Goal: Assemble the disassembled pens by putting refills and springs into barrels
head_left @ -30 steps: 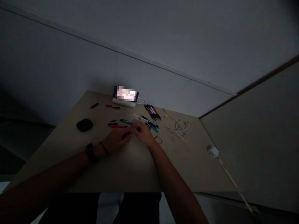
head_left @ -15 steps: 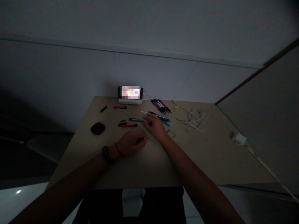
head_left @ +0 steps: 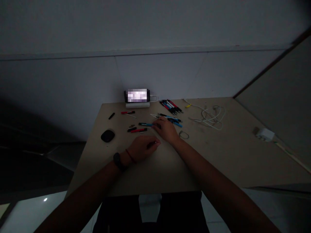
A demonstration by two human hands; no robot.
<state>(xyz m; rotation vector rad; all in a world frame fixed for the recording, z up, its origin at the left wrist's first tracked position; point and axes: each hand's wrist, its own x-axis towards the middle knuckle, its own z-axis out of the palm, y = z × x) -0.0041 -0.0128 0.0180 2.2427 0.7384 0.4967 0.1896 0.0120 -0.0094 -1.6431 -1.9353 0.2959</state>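
My left hand [head_left: 145, 148] rests on the desk with thumb and fingers pinched together; a tiny light spot shows at the fingertips, too small to name. Farther forward, my right hand [head_left: 165, 129] has its fingers curled at the right end of a blue pen [head_left: 145, 124]. Whether it grips that pen or a small part, I cannot tell. A red pen barrel [head_left: 139, 130] lies just beyond my left hand, with a black pen part [head_left: 132, 129] and small dark pieces [head_left: 131, 126] next to it. Blue and black pens [head_left: 177, 120] lie loosely past my right hand.
Several red, blue and black pens [head_left: 170, 106] lie grouped at the back. A lit phone [head_left: 137, 95] leans on a white stand [head_left: 137, 105] by the wall. Elsewhere are a black case [head_left: 107, 136], a coiled white cable [head_left: 211, 118], a small loop [head_left: 184, 135] and a white plug [head_left: 265, 134].
The view has shifted and tilted slightly, so everything sits a little farther right. Both hands keep nearly the same pose over the same spots; the pens lie as before.
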